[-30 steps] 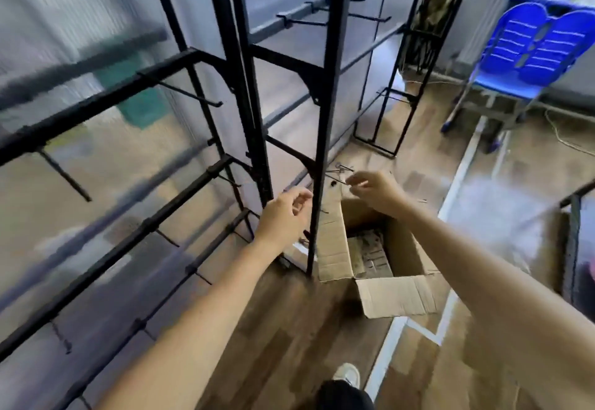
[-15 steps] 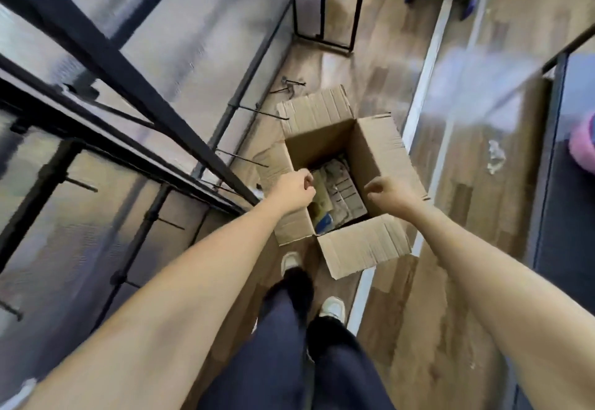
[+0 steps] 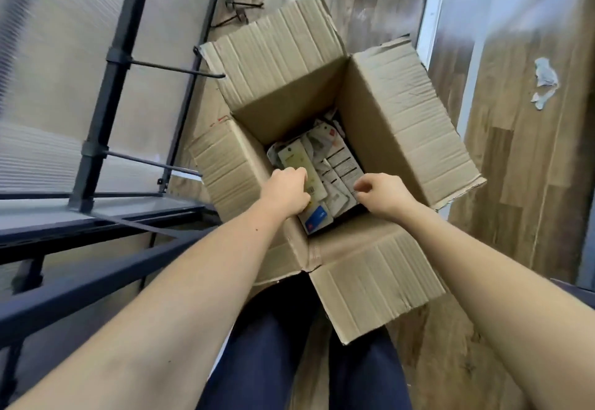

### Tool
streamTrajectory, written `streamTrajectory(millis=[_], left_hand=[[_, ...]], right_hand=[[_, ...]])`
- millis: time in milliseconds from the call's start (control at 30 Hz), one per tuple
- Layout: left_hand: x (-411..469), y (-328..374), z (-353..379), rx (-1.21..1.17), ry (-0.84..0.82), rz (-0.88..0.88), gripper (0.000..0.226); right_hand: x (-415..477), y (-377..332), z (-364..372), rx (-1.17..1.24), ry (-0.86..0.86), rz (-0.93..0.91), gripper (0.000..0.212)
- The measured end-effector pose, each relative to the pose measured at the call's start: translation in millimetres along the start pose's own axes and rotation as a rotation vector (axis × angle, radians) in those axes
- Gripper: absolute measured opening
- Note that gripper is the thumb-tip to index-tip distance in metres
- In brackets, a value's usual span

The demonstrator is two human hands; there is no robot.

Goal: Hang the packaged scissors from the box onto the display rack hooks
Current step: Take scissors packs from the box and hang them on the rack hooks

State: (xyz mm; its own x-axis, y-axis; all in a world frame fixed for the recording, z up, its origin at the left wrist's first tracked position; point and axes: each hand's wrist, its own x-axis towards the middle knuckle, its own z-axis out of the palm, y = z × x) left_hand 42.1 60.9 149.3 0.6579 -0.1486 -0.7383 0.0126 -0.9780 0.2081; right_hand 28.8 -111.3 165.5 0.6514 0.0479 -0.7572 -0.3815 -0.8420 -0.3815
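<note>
Wood-grain floor (image 3: 515,184) carries an open cardboard box (image 3: 386,113), flaps splayed, just beside the black display rack (image 3: 106,94) and its hooks (image 3: 174,70). Both hands reach into the box, where the packaged scissors (image 3: 341,165) lie at the bottom. The left hand (image 3: 286,190) curls its fingers onto a pale yellow pack, and the right hand (image 3: 384,194) is curled at the packs' edge, though I cannot tell whether it grips one.

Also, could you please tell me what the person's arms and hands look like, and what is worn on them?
The left hand and right hand are ungloved, with no ring, watch or band visible. The left forearm and right forearm are bare to the frame edge; no sleeve shows. Dark navy trousers are worn below.
</note>
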Motion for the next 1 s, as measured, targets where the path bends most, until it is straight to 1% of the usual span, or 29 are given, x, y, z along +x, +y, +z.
streamTrajectory(millis=[133,267,367,467,567,633,700,767,867,933,1000], left_hand=[[54,-6,56,0.096,-0.062,-0.030,0.037],[100,-10,97,0.296,-0.087,-0.024,0.048],[133,-11,115,0.414,-0.149,-0.001,0.056],[160,-19,125,0.484,-0.238,0.005,0.061],[181,-31,135,0.495,-0.292,-0.041,0.059],[190,-33,141,0.525,-0.316,-0.047,0.056],[196,-32,144,0.597,-0.319,-0.024,0.053],[199,-29,145,0.714,-0.317,0.034,0.048],[194,-24,136,0.832,-0.270,0.139,0.044],[182,-21,125,0.814,-0.200,0.190,0.042],[164,-19,111,0.691,-0.131,0.215,0.038]], right_hand=[[72,28,42,-0.019,-0.066,0.033,0.030],[141,45,84,-0.068,-0.120,0.051,0.034],[182,49,112,0.043,-0.064,0.083,0.033],[212,51,137,0.062,-0.046,0.066,0.033],[230,54,157,0.054,-0.094,0.033,0.034],[237,56,162,0.050,-0.090,0.015,0.035],[242,57,163,0.061,-0.087,0.013,0.035],[245,58,160,0.056,-0.101,0.007,0.033],[239,57,151,0.029,-0.105,-0.008,0.025],[228,55,139,0.068,-0.080,-0.006,0.018],[214,53,121,0.141,-0.025,0.002,0.009]])
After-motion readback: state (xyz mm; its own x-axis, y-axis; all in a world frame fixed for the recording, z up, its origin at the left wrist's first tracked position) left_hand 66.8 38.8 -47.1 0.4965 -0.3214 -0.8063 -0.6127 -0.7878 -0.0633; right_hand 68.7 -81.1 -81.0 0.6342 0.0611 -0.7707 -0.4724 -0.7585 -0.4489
